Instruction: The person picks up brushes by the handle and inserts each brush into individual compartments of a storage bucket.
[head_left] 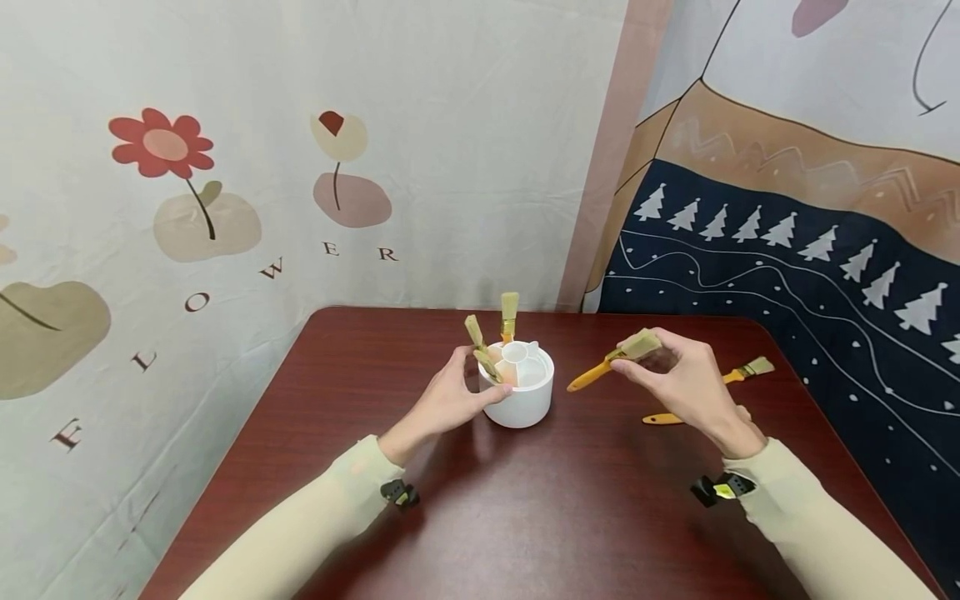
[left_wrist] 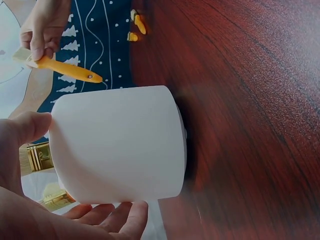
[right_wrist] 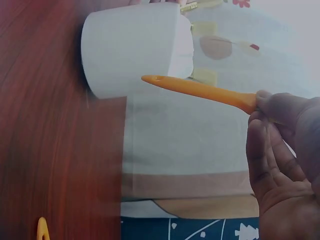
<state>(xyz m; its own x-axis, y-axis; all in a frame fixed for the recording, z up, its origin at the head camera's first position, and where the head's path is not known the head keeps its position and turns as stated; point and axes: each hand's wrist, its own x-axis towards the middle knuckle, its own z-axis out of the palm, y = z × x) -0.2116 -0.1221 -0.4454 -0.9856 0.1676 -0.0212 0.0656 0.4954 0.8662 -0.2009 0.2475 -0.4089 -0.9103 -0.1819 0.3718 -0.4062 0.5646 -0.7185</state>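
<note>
A white round brush holder (head_left: 519, 410) with inner compartments stands on the table. My left hand (head_left: 452, 393) grips its left side, thumb by the near rim (left_wrist: 34, 125) and fingers round the wall. Three brushes stand bristles up in the holder: one upright paintbrush (head_left: 509, 315) at the back and two tilted ones at the left, partly behind my hand. To the right of the holder, my right hand (head_left: 693, 385) pinches another paintbrush (head_left: 592, 376) near its bristle end. Its orange handle (right_wrist: 200, 90) slants down towards the holder, apart from it.
On the right of the dark red table (head_left: 525, 517) lie a paintbrush (head_left: 753, 367) and an orange handle (head_left: 662, 419), both partly hidden by my right hand. A printed cloth (head_left: 465, 167) hangs behind the far edge, and a dark patterned one lines the right side.
</note>
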